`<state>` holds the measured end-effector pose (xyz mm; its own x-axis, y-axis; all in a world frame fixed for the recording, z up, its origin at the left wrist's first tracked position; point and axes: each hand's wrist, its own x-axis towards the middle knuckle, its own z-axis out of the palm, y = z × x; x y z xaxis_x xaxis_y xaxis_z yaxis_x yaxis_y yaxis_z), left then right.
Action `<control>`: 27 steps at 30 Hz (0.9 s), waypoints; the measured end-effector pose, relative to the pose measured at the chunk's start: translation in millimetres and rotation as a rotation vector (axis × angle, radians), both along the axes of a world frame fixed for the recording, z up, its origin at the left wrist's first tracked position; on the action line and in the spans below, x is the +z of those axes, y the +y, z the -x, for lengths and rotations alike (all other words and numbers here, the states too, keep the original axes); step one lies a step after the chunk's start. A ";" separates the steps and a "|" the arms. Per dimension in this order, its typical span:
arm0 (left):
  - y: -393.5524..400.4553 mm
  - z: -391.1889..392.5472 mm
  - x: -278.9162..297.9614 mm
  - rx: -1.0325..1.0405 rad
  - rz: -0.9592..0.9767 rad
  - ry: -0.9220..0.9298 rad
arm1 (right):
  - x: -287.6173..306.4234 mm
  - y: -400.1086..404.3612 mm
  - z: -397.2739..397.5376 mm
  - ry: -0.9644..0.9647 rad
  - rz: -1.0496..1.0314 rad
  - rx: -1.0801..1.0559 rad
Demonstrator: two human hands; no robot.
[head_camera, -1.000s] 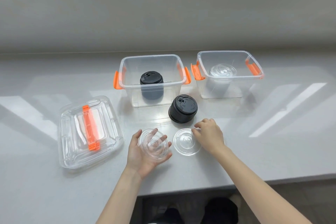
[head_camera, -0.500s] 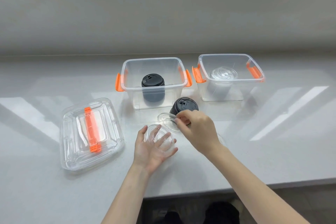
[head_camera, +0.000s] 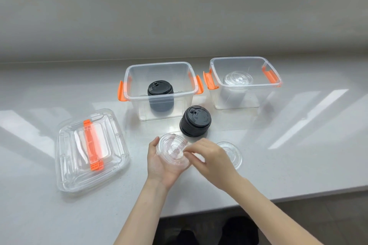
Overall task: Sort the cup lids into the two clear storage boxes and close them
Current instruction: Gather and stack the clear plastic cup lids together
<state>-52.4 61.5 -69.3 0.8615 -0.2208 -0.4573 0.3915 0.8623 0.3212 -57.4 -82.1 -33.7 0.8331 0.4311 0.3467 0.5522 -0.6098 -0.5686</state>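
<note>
My left hand [head_camera: 159,167] lies palm up and cradles a small stack of clear cup lids [head_camera: 172,150]. My right hand [head_camera: 211,160] pinches the right rim of the top lid on that stack. One more clear lid [head_camera: 232,152] lies flat on the counter, partly hidden by my right hand. A stack of black lids [head_camera: 196,121] stands just behind my hands. The left clear box [head_camera: 159,65] holds a stack of black lids [head_camera: 160,93]. The right clear box [head_camera: 245,59] holds a stack of clear lids [head_camera: 238,80]. Both boxes are open, with orange latches.
Two nested clear box covers with an orange handle [head_camera: 90,149] lie at the left of the white counter [head_camera: 298,145]. A low wall rises behind the boxes. The counter's front edge runs just below my forearms.
My right hand picked a clear lid up off the counter and carried it left onto the stack in my left hand. Another clear lid now shows beside my right hand.
</note>
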 end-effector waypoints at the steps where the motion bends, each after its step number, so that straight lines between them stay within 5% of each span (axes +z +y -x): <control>1: -0.2 -0.1 -2.2 -0.009 -0.018 0.010 | -4.1 -11.8 -7.2 0.064 -0.030 -0.109; 8: -7.6 1.2 -11.0 -0.076 -0.084 0.068 | -46.3 -96.0 -46.7 0.388 0.203 -0.639; 16: -23.8 7.3 -11.0 -0.155 -0.089 0.143 | -57.8 -94.8 -51.9 0.407 0.301 -0.684; 22: -27.5 3.3 -5.5 -0.166 -0.104 0.111 | -21.9 -84.1 -50.2 0.264 0.012 -0.670; 27: -36.7 -6.0 5.7 -0.162 -0.094 0.077 | 26.8 -48.7 -33.1 -0.002 -0.138 -0.430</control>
